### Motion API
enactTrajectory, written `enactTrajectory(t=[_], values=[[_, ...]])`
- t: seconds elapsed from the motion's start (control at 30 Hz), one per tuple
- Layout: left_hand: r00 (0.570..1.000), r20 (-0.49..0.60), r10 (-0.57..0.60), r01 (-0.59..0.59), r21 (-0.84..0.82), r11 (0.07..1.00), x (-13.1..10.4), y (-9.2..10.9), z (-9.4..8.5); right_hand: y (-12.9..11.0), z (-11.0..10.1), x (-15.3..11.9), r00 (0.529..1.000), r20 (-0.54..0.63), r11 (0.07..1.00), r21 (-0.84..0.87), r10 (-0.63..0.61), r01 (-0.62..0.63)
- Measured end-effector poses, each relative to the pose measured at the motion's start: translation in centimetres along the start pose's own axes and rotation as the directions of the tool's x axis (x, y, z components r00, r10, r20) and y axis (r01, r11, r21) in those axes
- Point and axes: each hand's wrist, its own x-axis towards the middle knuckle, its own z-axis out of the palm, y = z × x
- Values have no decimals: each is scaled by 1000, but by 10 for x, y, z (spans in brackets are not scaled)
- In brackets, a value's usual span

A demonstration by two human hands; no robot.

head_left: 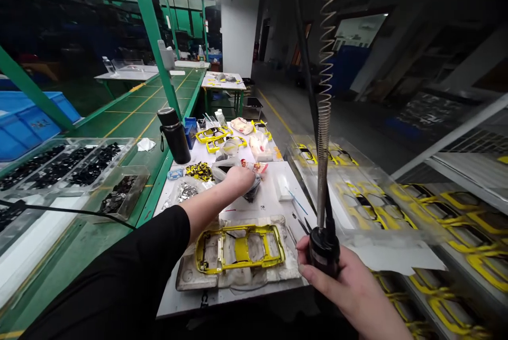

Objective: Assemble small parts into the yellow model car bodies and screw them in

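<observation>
My right hand [337, 276] is wrapped round a black electric screwdriver [324, 249], which hangs upright from a coiled spring [324, 118]. My left hand [238, 178] reaches across the bench to a clear plastic bag [222, 170] with dark contents; its fingers are hidden there. Below that arm, a yellow model car body shell [248, 247] lies upside down in a worn, pale fixture [273, 275]. Tweezers [291, 234] and other slim tools lie between the fixture and the screwdriver. A red and white wrapper [260, 167] is just beyond my left hand.
To the left, clear trays of black parts [93, 165] stand on the green conveyor [130, 112], near a black flask [174, 136]. Small silver parts [186, 192] lie in a bag. More yellow car shells [226, 143] are at the back, and others fill trays [369, 208] at right.
</observation>
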Motion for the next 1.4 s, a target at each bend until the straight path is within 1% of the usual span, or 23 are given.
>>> enactTrajectory(t=[0.07,0.17,0.23,0.33,0.47,0.57,0.67,0.73,0.8,0.9,0.97,1.03,1.1,1.17,1.23,1.27,1.3,1.33,1.37,1.4], values=[[1000,3,19,-19,-3,1000,-1,-3,1,-1,2,1,1000,3,1000,1,-4,4],[999,2,42,-42,-13,999,-4,-9,1,1,2,4,998,46,999,-16,-38,39],[999,-7,48,-48,-23,999,-5,-13,2,2,2,5,997,52,999,-15,-50,51],[999,-17,30,-31,-39,999,-6,-17,2,-1,3,6,997,49,998,-6,-59,60],[999,-18,-35,34,-59,998,-6,-17,2,-10,0,8,990,92,994,-22,-107,110],[995,-19,-94,92,-67,993,-7,-14,1,-8,-11,9,986,120,992,-36,-119,124],[991,-15,-134,132,-68,989,-10,-8,-2,1,-26,9,987,110,993,-1,-116,117],[990,-22,-142,140,-73,987,-13,-5,-3,8,-37,7,988,100,993,30,-115,113],[989,-43,-139,135,-87,987,-19,-3,-5,12,-48,6,986,116,993,47,-116,111],[984,-109,-138,124,-129,984,-33,-2,-9,14,-61,7,982,142,991,66,-128,119],[974,-170,-150,121,-171,978,-48,-1,-13,13,-64,8,978,160,989,78,-137,126],[957,-235,-168,115,-223,968,-69,5,-18,13,-62,10,974,174,986,100,-147,131],[937,-298,-181,95,-282,955,-99,15,-20,14,-57,13,970,164,977,146,-181,158],[920,-351,-176,50,-340,939,-138,30,-16,13,-50,18,965,94,953,206,-247,224],[913,-386,-136,-27,-388,921,-181,47,-3,7,-38,23,950,-18,915,265,-311,305],[906,-415,-86,-109,-423,900,-201,55,6,0,-31,26,940,-71,893,296,-335,340],[860,-508,-45,-257,-507,823,-219,62,16,-8,-23,27,929,-110,869,328,-353,370],[821,-570,-34,-364,-568,739,-236,68,26,-18,-13,29,922,-134,849,361,-363,386],[793,-606,-57,-414,-605,680,-249,72,35,-30,-3,30,914,-155,828,387,-375,405],[787,-609,-97,-426,-651,628,-260,75,42,-41,7,30,916,-153,824,401,-371,401]])
